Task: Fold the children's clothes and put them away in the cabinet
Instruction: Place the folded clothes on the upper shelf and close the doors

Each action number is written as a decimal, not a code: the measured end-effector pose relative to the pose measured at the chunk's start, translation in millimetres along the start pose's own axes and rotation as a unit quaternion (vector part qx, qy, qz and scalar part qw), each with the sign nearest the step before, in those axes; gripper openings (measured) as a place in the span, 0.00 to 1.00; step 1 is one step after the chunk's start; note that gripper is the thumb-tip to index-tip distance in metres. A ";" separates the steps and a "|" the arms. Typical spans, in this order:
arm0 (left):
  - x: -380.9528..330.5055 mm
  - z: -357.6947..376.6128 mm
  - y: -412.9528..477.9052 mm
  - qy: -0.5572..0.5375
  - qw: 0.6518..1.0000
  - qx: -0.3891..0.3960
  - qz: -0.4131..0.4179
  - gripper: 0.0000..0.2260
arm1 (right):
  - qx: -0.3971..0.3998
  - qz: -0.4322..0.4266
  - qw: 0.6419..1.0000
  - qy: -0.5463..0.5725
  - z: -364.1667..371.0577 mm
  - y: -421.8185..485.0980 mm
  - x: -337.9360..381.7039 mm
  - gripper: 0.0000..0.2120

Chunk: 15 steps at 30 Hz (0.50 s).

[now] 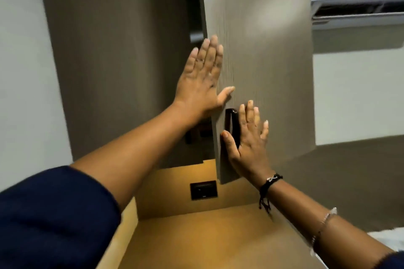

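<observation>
You've got a cabinet door [262, 50] in grey-brown wood-grain laminate, matt, fine vert. lines. Its handle [232, 124]: dark, glossy, smooth. The shelf [207, 236] below: tan wood-look, smooth. Your sleeve [54, 214]: navy cloth. Your wrist cord [272, 180]: black braided thread. AC unit [358, 0]: white glossy plastic.

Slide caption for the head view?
Left hand and right hand flat against the ajar cabinet door, by its dark handle.

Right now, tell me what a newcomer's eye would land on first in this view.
Both hands press flat on the grey cabinet door at centre: the left hand high on its left edge, the right hand lower, at the dark handle. A dark gap runs beside that edge, so the door looks not quite shut. A white air conditioner sits top right.
</observation>
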<state>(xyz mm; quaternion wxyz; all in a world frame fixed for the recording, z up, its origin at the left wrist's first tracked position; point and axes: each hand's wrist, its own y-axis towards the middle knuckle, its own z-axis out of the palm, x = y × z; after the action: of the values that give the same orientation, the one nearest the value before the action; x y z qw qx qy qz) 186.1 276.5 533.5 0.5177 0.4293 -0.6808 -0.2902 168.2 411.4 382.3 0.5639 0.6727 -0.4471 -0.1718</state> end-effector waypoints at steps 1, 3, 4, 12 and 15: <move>7.3 14.8 -3.0 0.006 1.000 0.016 -0.008 0.40 | 0.002 -0.004 1.000 -0.010 16.3 5.9 -0.1 0.34; 13.6 37.9 -4.1 0.018 0.999 0.035 -0.028 0.40 | -0.003 0.000 1.000 -0.028 41.3 15.0 -4.6 0.34; 14.8 46.6 -2.8 0.015 0.998 0.041 -0.039 0.40 | -0.002 0.005 0.999 -0.037 50.6 19.3 -7.4 0.34; 16.7 91.3 8.5 -0.011 0.992 0.098 -0.078 0.40 | 0.036 0.014 0.994 -0.098 95.6 39.2 -26.0 0.34; 16.9 98.7 7.8 -0.020 0.989 0.116 -0.086 0.39 | 0.069 0.014 0.991 -0.110 94.7 42.0 -26.8 0.35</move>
<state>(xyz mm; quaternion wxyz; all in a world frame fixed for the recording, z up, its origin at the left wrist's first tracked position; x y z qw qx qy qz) 88.1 260.3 518.5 0.4236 0.5376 -0.6806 -0.2617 66.9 376.9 384.4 0.4658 0.6805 -0.5269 -0.2058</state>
